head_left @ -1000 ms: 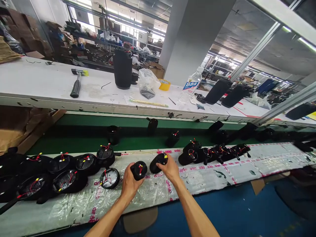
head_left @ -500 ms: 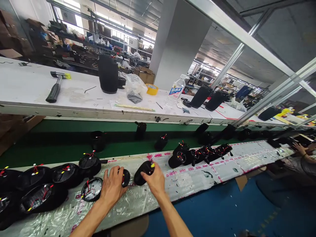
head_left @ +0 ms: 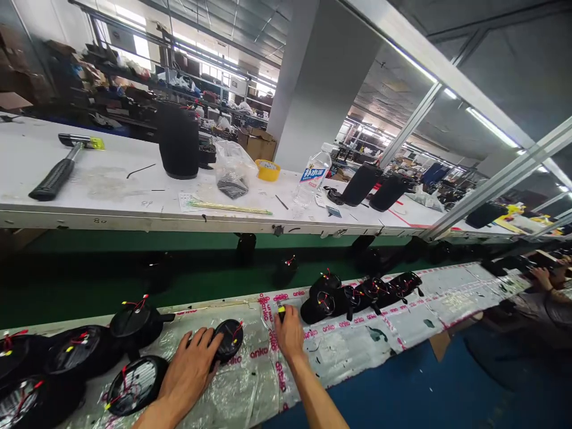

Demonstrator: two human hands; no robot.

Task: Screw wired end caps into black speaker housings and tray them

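Observation:
My left hand point(head_left: 190, 372) lies over a small black round speaker part with red and yellow wires point(head_left: 230, 338) on the plastic-covered bench point(head_left: 357, 348), fingers curved onto its left side. My right hand point(head_left: 289, 332) is closed on another black part, mostly hidden under the fingers, with a yellow wire end point(head_left: 280, 310) showing at its top. A row of similar black parts point(head_left: 357, 292) lies just right of it.
Larger black wired housings point(head_left: 134, 381) crowd the bench at left. A green conveyor belt point(head_left: 89, 280) runs behind, then a white table point(head_left: 111, 185) with a hammer point(head_left: 56, 173), black cylinder point(head_left: 179, 143), bottle point(head_left: 310, 179). Another person's hand point(head_left: 543, 277) shows far right.
The view has swung left and down. My left hand has set its black part down on the plastic and rests on it. My right hand now covers its part, close to the row at right.

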